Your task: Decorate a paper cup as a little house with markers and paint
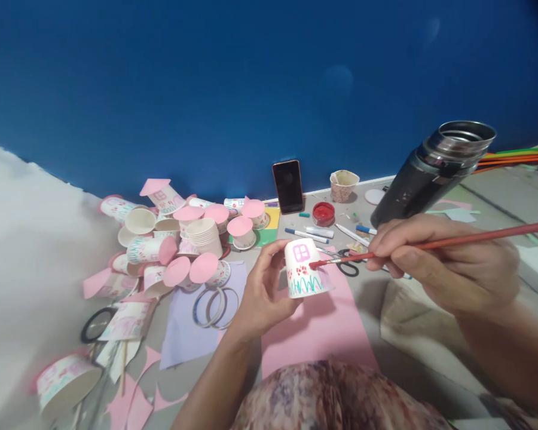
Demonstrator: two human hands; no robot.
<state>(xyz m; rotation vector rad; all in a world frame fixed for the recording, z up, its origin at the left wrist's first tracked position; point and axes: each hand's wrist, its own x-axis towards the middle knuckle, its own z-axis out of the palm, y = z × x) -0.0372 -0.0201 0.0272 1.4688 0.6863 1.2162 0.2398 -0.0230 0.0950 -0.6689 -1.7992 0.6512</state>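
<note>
My left hand (pixel 264 289) grips a white paper cup (pixel 299 280) turned upside down, its fingers and thumb around the left side. On the cup's wall are a pink window drawing, red dabs and green zigzag grass strokes. In my right hand (pixel 434 260) is a red-handled paintbrush (pixel 452 239), pinched between thumb and fingers. Its red-loaded tip is at the cup's right side, by the red dabs. Beneath the cup lies a pink paper sheet (pixel 327 334). Behind it stands a small open pot of red paint (pixel 323 214).
Decorated cups with pink paper tops (pixel 204 269) crowd the left, around a stack of plain cups (pixel 204 236). Tape rings (pixel 215 307) lie on purple paper (pixel 174 334). A phone (pixel 288 186) leans on the blue wall. Scissors (pixel 347 266), markers (pixel 307 235) and an open dark flask (pixel 424 179) are right.
</note>
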